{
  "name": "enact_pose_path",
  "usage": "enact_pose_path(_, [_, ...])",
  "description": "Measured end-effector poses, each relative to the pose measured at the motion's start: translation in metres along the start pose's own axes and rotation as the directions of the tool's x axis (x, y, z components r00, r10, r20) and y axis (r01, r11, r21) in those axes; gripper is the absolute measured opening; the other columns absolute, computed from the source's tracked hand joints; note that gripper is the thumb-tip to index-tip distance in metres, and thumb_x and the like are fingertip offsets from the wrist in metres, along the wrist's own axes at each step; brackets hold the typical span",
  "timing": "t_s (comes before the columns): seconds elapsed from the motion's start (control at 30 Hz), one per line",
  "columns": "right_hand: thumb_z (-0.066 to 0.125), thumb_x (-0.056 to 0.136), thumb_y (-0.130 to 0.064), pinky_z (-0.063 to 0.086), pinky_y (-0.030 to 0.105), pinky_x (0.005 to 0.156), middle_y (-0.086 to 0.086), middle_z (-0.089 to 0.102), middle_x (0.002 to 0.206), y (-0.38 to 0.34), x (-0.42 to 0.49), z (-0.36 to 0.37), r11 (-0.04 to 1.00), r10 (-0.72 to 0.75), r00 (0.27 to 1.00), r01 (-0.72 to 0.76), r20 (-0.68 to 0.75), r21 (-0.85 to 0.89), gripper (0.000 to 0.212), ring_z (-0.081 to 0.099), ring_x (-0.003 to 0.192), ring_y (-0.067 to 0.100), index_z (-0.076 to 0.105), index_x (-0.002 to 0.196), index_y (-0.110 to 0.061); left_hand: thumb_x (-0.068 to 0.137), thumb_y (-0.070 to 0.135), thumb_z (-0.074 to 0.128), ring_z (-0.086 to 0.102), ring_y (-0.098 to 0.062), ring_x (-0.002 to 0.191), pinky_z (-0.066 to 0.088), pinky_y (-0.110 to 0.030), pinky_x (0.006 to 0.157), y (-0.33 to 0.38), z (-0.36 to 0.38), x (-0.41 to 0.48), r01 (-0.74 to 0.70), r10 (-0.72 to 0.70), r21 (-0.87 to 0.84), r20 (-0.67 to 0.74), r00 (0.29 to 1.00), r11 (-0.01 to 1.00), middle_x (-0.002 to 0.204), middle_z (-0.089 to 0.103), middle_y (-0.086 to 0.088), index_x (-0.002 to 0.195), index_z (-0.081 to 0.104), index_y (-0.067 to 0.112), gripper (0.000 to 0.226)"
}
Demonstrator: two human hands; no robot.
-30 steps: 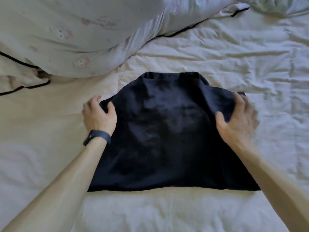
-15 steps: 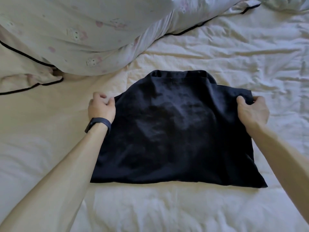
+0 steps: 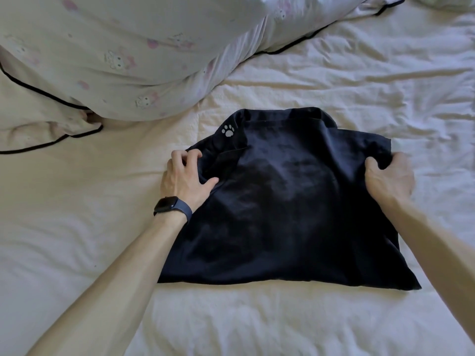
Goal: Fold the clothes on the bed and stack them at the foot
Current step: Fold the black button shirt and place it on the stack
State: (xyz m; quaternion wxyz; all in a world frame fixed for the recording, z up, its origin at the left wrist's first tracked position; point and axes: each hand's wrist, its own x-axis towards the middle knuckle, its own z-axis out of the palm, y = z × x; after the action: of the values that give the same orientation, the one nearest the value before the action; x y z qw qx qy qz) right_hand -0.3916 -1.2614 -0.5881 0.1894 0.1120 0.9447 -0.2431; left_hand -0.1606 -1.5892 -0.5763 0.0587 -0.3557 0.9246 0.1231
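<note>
Left hand [image 3: 183, 177], right hand [image 3: 390, 179] grip shirt [image 3: 282, 217] near duvet [image 3: 123, 55].

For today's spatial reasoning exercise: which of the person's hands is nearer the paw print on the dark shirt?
Left. The left hand grips the dark shirt just below and left of the paw print; the right hand holds its opposite edge.
</note>
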Motion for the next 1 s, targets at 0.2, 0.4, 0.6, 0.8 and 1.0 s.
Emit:
enact_pose_path(0.2, [0.052, 0.099, -0.04, 0.041, 0.05, 0.099, 0.01, 0.052, 0.1, 0.0, 0.001, -0.001, 1.0, -0.005, 1.0, 0.006, 0.028, -0.008, 0.029, 0.056, 0.107, 0.037, 0.044, 0.105, -0.013, 0.081, 0.051, 0.075, 0.05, -0.026, 0.11, 0.049, -0.038, 0.086, 0.005, -0.003, 0.004, -0.047, 0.045, 0.011, 0.09, 0.995, 0.999, 0.119, 0.044, 0.0, 0.129, 0.059, 0.03, 0.055])
enact_pose_path(0.4, [0.05, 0.1, -0.047, 0.042, 0.051, 0.104, 0.01, 0.057, 0.107, 0.002, 0.004, -0.004, 0.999, 0.008, 0.999, -0.01, 0.053, 0.043, 0.036, 0.056, 0.112, 0.037, 0.049, 0.112, -0.013, 0.087, 0.055, 0.063, 0.049, -0.013, 0.108, 0.044, -0.031, 0.082, 0.005, -0.005, 0.015, 0.054, -0.034, -0.135, 0.146, 0.989, 0.989, 0.111, 0.05, 0.011, 0.104, 0.068, 0.037, 0.026])
enact_pose_path(0.6, [0.049, 0.098, -0.055, 0.043, 0.048, 0.1, 0.005, 0.057, 0.105, 0.007, 0.011, -0.004, 0.997, 0.026, 0.997, -0.031, 0.072, 0.072, 0.047, 0.056, 0.105, 0.032, 0.053, 0.12, -0.014, 0.088, 0.042, 0.068, 0.052, -0.015, 0.084, 0.038, -0.029, 0.073, 0.002, 0.0, 0.023, 0.254, -0.227, -0.251, 0.131, 0.965, 0.934, 0.104, 0.053, 0.004, 0.117, 0.053, 0.028, 0.035])
enact_pose_path(0.8, [0.051, 0.099, -0.048, 0.038, 0.035, 0.084, 0.0, 0.058, 0.102, 0.01, 0.016, -0.007, 0.985, -0.017, 1.0, 0.014, 0.018, 0.171, 0.031, 0.051, 0.095, 0.022, 0.054, 0.113, -0.02, 0.09, 0.038, 0.066, 0.059, -0.019, 0.082, 0.043, -0.029, 0.073, -0.013, -0.011, 0.034, 0.286, -0.281, -0.285, 0.06, 0.958, 0.915, 0.08, 0.063, 0.007, 0.092, 0.062, 0.03, 0.008])
enact_pose_path(1.0, [0.053, 0.094, -0.044, 0.039, 0.029, 0.085, -0.007, 0.059, 0.101, 0.006, 0.035, -0.014, 0.95, 0.006, 0.993, 0.032, -0.12, 0.312, 0.023, 0.055, 0.095, 0.016, 0.056, 0.11, -0.027, 0.097, 0.038, 0.059, 0.058, -0.02, 0.086, 0.039, -0.026, 0.078, -0.043, -0.031, 0.053, 0.449, -0.583, -0.523, -0.116, 0.804, 0.724, 0.091, 0.063, 0.004, 0.108, 0.063, 0.019, 0.023])
